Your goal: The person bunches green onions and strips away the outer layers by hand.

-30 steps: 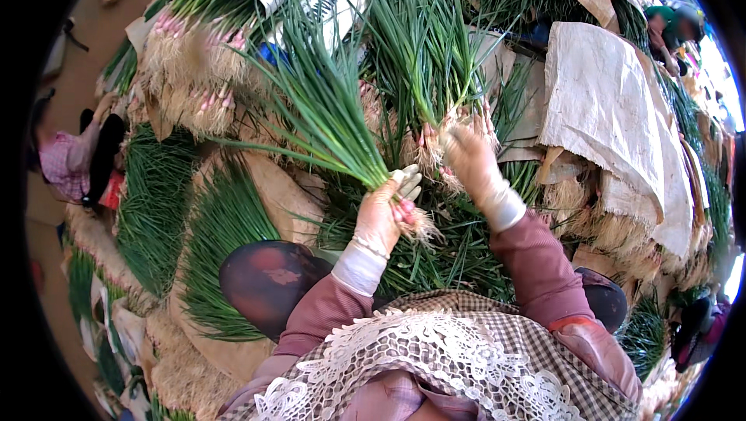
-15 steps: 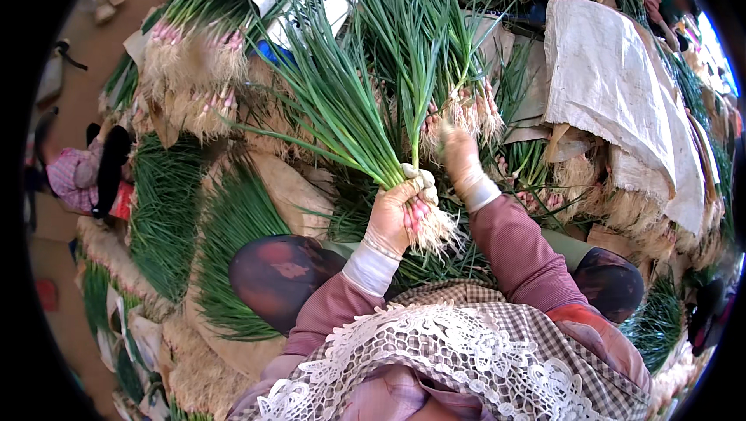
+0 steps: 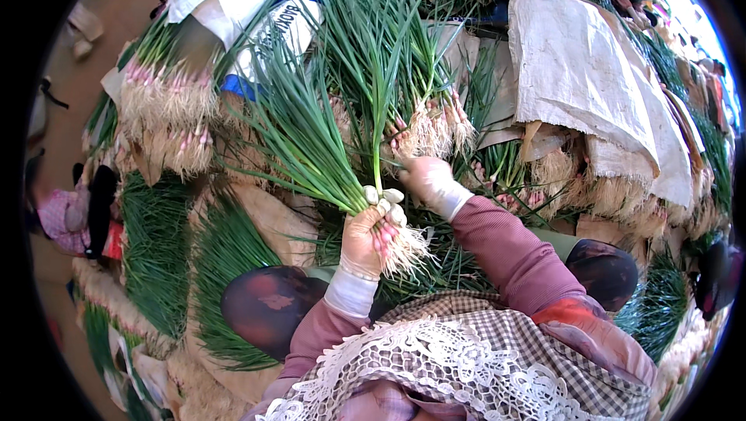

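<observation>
A pale cloth (image 3: 583,83) is lying at right. The green onion bunch (image 3: 311,141) is extending forward from the left hand (image 3: 367,233), whose fingers (image 3: 395,212) are gripping its stems. The right hand (image 3: 427,179) is hovering just beside; its grasp is not showing clearly.

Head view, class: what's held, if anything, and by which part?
Left hand: a green onion bunch, by the lower stems, above the pinkish bulbs. Right hand: cannot be told.
</observation>
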A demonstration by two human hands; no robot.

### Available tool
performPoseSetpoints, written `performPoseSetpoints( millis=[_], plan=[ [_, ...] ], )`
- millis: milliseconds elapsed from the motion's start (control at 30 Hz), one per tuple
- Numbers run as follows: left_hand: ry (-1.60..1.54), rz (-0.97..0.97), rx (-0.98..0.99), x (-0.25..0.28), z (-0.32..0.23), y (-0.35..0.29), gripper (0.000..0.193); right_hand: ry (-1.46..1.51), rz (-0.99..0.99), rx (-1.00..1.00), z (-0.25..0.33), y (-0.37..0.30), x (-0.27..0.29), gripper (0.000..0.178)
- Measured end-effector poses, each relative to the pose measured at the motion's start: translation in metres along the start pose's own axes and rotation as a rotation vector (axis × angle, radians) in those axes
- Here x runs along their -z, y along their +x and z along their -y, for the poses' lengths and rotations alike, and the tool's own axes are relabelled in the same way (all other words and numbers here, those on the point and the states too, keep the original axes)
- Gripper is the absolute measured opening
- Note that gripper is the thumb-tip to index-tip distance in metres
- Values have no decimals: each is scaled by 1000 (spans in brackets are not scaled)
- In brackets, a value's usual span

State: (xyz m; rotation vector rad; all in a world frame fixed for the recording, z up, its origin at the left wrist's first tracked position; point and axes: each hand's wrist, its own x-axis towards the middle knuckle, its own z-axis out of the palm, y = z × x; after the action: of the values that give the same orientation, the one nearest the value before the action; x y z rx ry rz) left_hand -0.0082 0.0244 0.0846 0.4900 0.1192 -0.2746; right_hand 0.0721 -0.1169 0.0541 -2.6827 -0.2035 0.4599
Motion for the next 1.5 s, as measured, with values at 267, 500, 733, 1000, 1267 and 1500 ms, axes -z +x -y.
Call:
performPoseSetpoints(
  millis=[267, 500, 733, 1000, 1267, 1500],
  plan=[
    [-5, -1, 168, 13, -10, 19, 35, 615, -253, -47, -54, 40, 33, 62],
    [50, 54, 35, -7, -8, 13, 24, 232, -232, -248, -16, 46, 90, 41],
    [224, -175, 232, 13, -2, 29, 25, 78, 104, 173, 2, -30, 15, 32],
    [270, -339, 248, 4, 7, 25, 12, 1025, 423, 205, -23, -7, -4, 41],
    [216, -165, 178, 9, 4, 21, 15, 595, -416, 66, 8, 2, -11, 39],
    [117, 79, 52, -1, -1, 12, 24, 104, -70, -173, -35, 10, 17, 49]
  ],
)
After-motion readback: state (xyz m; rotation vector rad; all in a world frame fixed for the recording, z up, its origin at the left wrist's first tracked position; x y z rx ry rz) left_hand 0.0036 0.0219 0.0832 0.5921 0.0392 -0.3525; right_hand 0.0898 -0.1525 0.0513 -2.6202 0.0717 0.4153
